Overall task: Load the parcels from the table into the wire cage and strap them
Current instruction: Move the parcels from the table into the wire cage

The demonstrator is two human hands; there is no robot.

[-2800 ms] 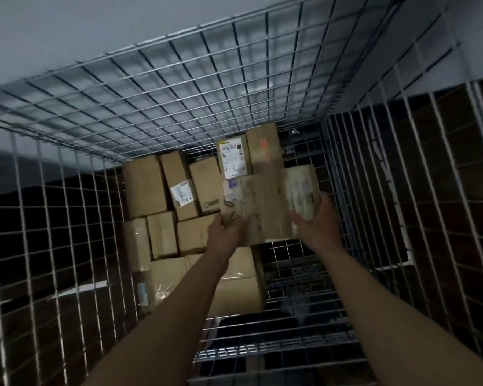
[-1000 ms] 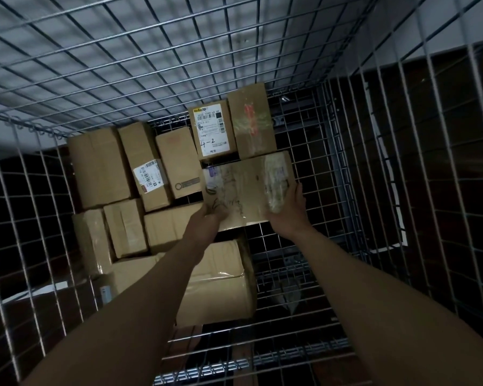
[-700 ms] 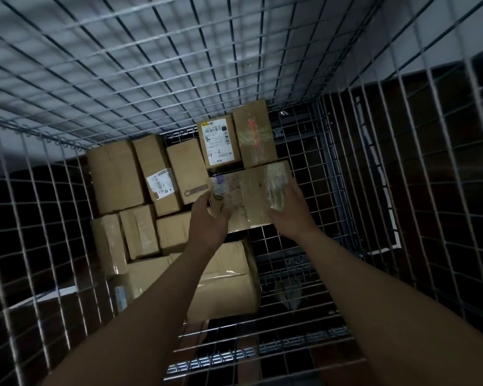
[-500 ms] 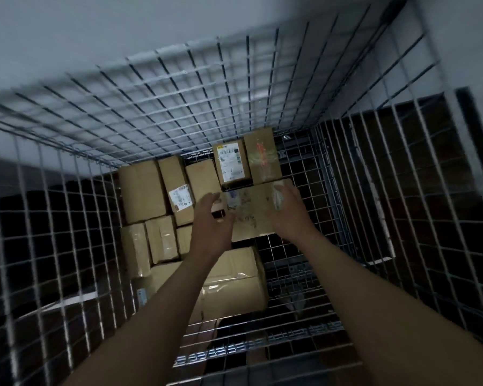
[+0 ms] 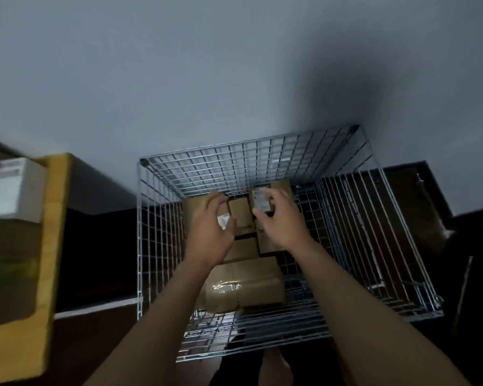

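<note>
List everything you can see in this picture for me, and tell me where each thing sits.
wire cage: one, silver-grey, straight ahead, in front of the wall
parcels in the cage: several, brown cardboard, along the cage's left and far sides; the hands hide some, so no exact count
table: one, yellow wood, far left
parcels on the table: one white box plus blurred brown ones, count unclear
wall: one, pale grey, behind the cage
left hand: one, empty, fingers loosely curled, above the cage
right hand: one, empty, fingers loosely curled, above the cage
</note>
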